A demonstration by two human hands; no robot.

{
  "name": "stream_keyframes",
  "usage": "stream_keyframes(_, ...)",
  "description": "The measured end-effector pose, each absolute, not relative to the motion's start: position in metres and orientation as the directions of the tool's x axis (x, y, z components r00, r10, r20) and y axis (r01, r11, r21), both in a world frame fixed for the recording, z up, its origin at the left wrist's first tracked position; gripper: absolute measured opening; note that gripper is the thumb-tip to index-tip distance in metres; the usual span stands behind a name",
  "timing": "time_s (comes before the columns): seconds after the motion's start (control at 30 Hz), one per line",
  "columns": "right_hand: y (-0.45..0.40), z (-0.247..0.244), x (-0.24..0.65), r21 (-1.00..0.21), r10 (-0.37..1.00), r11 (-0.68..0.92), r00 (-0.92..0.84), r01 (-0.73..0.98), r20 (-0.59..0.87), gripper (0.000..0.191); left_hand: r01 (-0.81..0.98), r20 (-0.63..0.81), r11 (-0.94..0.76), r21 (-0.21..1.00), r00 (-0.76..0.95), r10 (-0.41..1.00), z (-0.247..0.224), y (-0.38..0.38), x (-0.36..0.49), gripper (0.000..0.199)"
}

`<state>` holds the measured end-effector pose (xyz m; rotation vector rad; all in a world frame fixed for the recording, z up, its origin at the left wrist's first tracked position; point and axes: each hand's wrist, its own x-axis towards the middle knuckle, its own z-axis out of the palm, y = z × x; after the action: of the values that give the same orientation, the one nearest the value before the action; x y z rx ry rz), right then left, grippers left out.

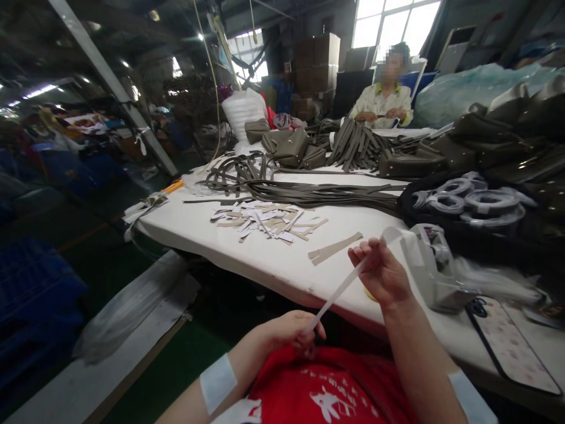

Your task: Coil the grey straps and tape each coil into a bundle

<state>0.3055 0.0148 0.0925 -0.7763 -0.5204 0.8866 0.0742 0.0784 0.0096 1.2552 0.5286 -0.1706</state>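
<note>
A narrow, translucent whitish strip (338,292) is stretched between my two hands, in front of the table edge. Its lower end is pinched in my left hand (304,331), close to my red apron (344,394). Higher up and to the right, over the table edge, the fingers of my right hand (383,272) close on the other end. Just beyond that hand lie a few beige paper strips (335,248). Right of it stands a grey tape dispenser (436,271).
A pile of white and beige strips (269,222) lies on the white table (176,227). Dark straps (318,193) and pouches (286,147) are behind. At right are a black bag of coiled tubing (492,200) and a phone (514,344). A co-worker (382,106) sits opposite.
</note>
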Motion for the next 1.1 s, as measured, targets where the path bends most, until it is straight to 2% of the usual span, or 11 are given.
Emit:
stream_keyframes(0.17, 0.008, 0.099, 0.306, -0.844, 0.845, 0.41, 0.492, -0.346, 0.209, 0.023, 0.32, -0.368, 0.188, 0.929, 0.859, 0.355, 0.02, 0.096, 0.083, 0.036)
stream_keyframes(0.3, 0.01, 0.097, 0.292, -0.947, 0.913, 0.275, 0.354, -0.166, 0.203, 0.032, 0.127, 0.0, -0.201, 0.971, 0.845, 0.535, 0.075, 0.112, 0.09, 0.035)
stream_keyframes(0.37, 0.013, 0.097, 0.282, -0.987, 0.943, 0.153, 0.306, -0.048, 0.131, 0.033, 0.048, 0.182, -0.391, 0.919, 0.828, 0.531, 0.103, 0.115, 0.094, 0.047)
stream_keyframes(0.47, 0.016, 0.096, 0.267, -0.984, 0.962, 0.076, 0.246, 0.161, 0.115, 0.032, -0.031, 0.35, -0.538, 0.842, 0.791, 0.502, 0.129, 0.114, 0.103, 0.063)
stream_keyframes(0.6, 0.017, 0.089, 0.256, -0.949, 0.966, 0.126, 0.182, 0.289, 0.184, 0.027, -0.086, 0.428, -0.556, 0.827, 0.738, 0.523, 0.128, 0.108, 0.116, 0.025)
stream_keyframes(0.7, 0.014, 0.079, 0.26, -0.952, 0.966, 0.089, 0.208, 0.294, 0.154, 0.026, -0.029, 0.469, -0.594, 0.804, 0.644, 0.604, 0.119, 0.106, 0.121, 0.019)
stream_keyframes(0.77, 0.01, 0.072, 0.267, -0.933, 0.907, 0.08, 0.362, 0.352, 0.214, 0.026, 0.065, 0.53, -0.658, 0.751, 0.535, 0.658, 0.116, 0.106, 0.121, 0.016)
stream_keyframes(0.83, 0.004, 0.069, 0.273, -0.896, 0.752, 0.077, 0.565, 0.437, 0.34, 0.028, 0.148, 0.6, -0.701, 0.697, 0.415, 0.684, 0.117, 0.106, 0.121, 0.013)
stream_keyframes(0.9, -0.004, 0.071, 0.276, -0.868, 0.634, 0.084, 0.645, 0.49, 0.426, 0.019, 0.185, 0.642, -0.718, 0.671, 0.338, 0.688, 0.119, 0.105, 0.121, 0.02)
stream_keyframes(1.03, -0.016, 0.086, 0.266, -0.85, 0.824, 0.208, 0.381, 0.483, 0.418, 0.01, 0.193, 0.668, -0.731, 0.654, 0.306, 0.678, 0.123, 0.099, 0.127, 0.03)
stream_keyframes(1.1, -0.018, 0.092, 0.256, -0.853, 0.883, 0.247, 0.255, 0.46, 0.393, 0.028, 0.189, 0.672, -0.744, 0.64, 0.331, 0.662, 0.122, 0.093, 0.132, 0.031)
